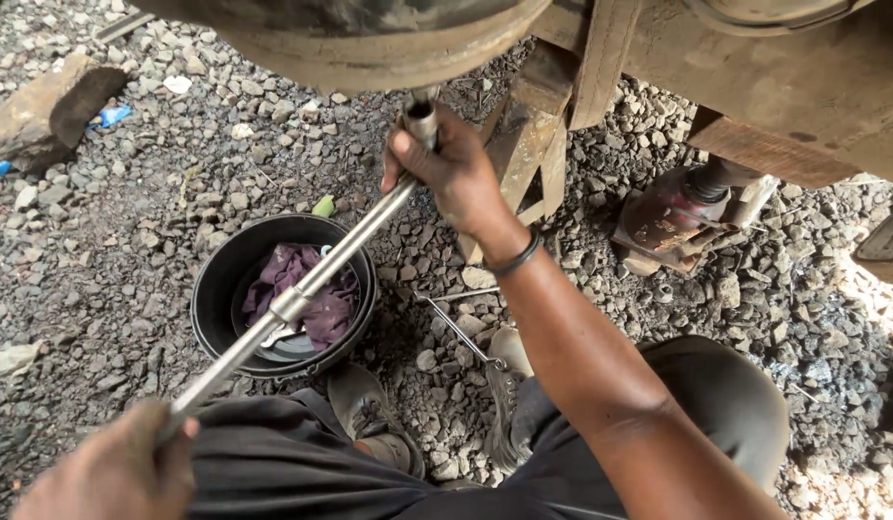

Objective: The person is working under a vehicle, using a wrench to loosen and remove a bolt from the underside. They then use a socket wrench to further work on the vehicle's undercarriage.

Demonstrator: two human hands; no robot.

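A long silver socket wrench runs diagonally from lower left up to the underside of a rusty vehicle part. My right hand grips the wrench at its head, right below that part. My left hand holds the far end of the handle at the bottom left. Under the handle stands a black bucket with a purple rag and some metal tools inside.
Grey gravel covers the ground. A rusty jack props the chassis at right, beside wooden blocks. A thin metal tool lies by my shoes. A large stone sits upper left.
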